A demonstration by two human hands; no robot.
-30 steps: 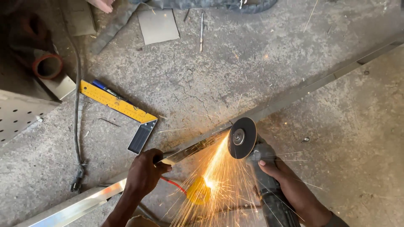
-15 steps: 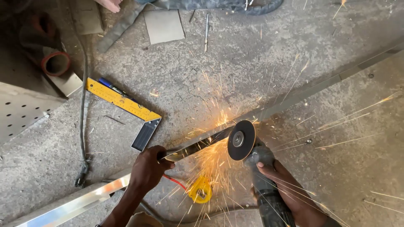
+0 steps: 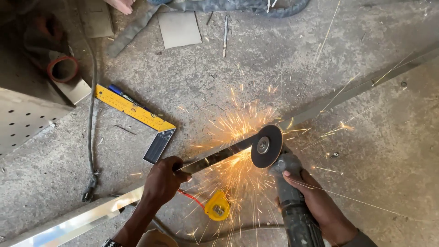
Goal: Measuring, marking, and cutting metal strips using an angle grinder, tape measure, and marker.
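The person is partway through cutting a long shiny metal bar [image 3: 219,156] that lies diagonally across the concrete floor [image 3: 388,151]. The left hand [image 3: 161,180] is closed around the bar just short of the cut, pressing it down. The right hand [image 3: 320,206] is wrapped tightly around the body of an angle grinder [image 3: 292,210], whose dark cutting disc [image 3: 266,146] stands on edge against the bar. Sparks fan out both towards the person and up across the floor, so the disc appears to be biting into the metal.

By the look of it the cut is not yet through: the bar runs on in one line past the disc towards the upper right. The next move seems to call for steady downward pressure with the disc kept square, and a firm hold so the bar does not shift or pinch the disc.

A yellow tape measure [image 3: 218,206] lies just below the bar among the sparks, and a yellow try square [image 3: 137,112] lies well apart to the upper left, beside a dark cable [image 3: 91,137].

Against the frame half a second earlier, the hands and grinder sit in much the same place, but the spark shower is denser around the disc, with long streaks now reaching the upper right.
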